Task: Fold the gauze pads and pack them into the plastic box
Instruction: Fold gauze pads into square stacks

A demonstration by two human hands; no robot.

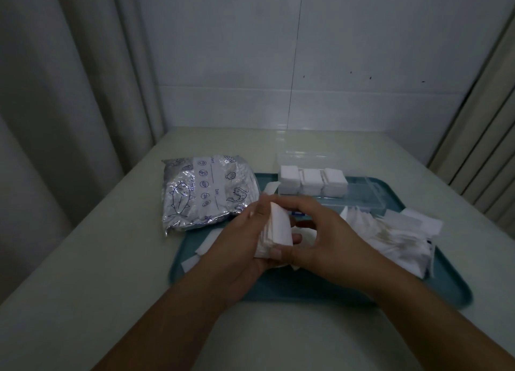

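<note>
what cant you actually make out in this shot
Head view:
- Fold state of the gauze stack: covered by left hand and right hand, motion-blurred.
- Print on the silver pouch: too small, dim.
- Pad count in the plastic box: only three stack tops show.
- Blue label behind the fingers: mostly hidden.

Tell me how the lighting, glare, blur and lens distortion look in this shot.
Head view: dim overall, with a cool cast; glare glints on the silver foil bag; the fingers of the left hand are smeared with motion blur beside the folded gauze; wide-angle bending bows the curtain and splays the table edges.
</note>
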